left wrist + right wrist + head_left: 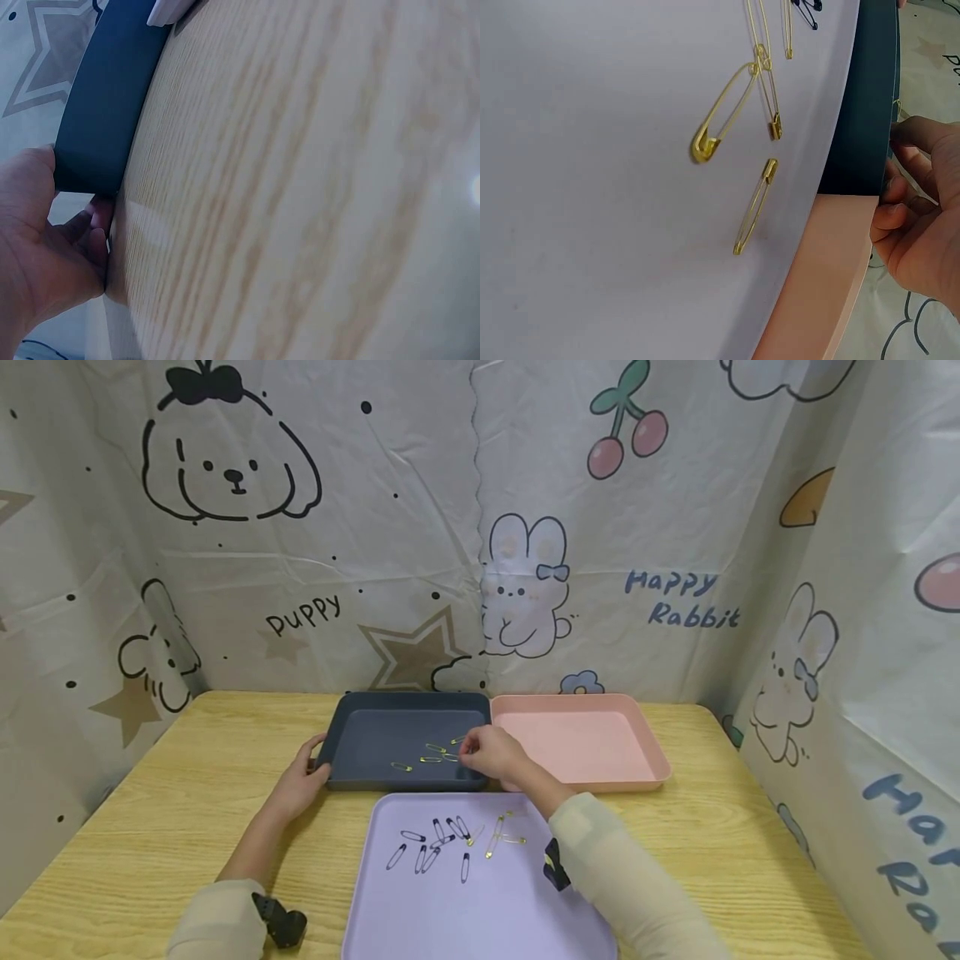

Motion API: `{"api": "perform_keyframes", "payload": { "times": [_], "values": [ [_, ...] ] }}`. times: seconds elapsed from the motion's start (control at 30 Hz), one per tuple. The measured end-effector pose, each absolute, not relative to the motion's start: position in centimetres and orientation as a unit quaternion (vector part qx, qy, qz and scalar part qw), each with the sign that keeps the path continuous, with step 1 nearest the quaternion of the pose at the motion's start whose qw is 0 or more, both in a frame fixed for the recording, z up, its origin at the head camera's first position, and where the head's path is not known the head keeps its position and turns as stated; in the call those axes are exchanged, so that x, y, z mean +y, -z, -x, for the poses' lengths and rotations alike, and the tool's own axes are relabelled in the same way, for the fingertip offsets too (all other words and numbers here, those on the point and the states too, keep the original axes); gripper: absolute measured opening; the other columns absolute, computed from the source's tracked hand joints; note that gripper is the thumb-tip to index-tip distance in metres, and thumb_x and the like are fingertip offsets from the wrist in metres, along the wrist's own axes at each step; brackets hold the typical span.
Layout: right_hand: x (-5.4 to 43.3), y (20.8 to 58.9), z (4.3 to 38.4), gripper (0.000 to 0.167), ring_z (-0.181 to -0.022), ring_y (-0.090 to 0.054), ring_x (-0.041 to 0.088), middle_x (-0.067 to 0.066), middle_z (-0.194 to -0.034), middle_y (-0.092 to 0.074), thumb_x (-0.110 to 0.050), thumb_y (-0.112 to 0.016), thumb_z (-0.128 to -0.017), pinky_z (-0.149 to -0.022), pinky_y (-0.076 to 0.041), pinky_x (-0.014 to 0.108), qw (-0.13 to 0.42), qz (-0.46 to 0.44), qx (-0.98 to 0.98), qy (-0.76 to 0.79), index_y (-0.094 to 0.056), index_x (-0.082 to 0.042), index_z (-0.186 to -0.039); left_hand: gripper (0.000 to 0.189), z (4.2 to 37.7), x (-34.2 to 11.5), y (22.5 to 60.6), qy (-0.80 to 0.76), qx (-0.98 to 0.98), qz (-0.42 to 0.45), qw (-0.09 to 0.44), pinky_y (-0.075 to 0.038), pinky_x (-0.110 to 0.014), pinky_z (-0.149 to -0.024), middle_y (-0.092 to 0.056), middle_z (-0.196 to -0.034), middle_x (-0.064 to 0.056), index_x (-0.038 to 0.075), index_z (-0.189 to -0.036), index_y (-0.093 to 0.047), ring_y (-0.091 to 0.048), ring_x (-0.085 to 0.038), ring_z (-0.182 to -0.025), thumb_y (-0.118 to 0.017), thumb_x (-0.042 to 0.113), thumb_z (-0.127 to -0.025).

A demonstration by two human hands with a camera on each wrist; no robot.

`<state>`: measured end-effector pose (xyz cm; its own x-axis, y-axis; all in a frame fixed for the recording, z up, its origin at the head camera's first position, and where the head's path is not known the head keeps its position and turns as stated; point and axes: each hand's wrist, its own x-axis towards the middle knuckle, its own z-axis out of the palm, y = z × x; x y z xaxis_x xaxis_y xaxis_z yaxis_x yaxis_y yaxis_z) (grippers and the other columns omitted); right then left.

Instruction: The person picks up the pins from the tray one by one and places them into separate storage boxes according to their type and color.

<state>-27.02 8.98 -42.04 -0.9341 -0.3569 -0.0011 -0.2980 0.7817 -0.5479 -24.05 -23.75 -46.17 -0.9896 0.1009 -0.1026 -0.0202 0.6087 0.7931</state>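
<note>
My left hand (298,783) grips the left end of the dark blue tray (405,783), its thumb on the near corner. In the left wrist view the thumb presses the wall and the fingers curl by the bottom edge. My right hand (491,752) is over the tray's right end, fingertips together on a gold safety pin (897,105), mostly hidden. Several gold safety pins (401,767) lie inside this tray. On the lilac tray (480,918) are several black safety pins (465,867) and a few gold safety pins (754,206).
A pink tray (577,739) stands against the right side of the dark blue one, with the lilac tray in front of both. All rest on a wooden table (712,843). Printed cloth (420,552) hangs behind and at both sides.
</note>
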Motion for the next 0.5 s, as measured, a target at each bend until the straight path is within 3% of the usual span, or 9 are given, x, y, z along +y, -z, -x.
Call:
{"api": "perform_keyframes", "payload": {
  "times": [0.5],
  "values": [
    [8.84,42.37,27.24,0.006,-0.066,-0.051,0.01,-0.005,-0.074,-0.061,-0.02,-0.066,-0.083,-0.062,-0.04,0.023,0.047,0.165,0.95,0.262,-0.065,-0.016,-0.079,0.06,24.17,-23.77,46.34,-0.442,0.894,-0.025,0.064,-0.04,-0.039,-0.085,-0.041,-0.133,-0.031,0.01,-0.151,-0.008,-0.044,-0.039,-0.119,-0.036,0.022,-0.099]
  ]
}}
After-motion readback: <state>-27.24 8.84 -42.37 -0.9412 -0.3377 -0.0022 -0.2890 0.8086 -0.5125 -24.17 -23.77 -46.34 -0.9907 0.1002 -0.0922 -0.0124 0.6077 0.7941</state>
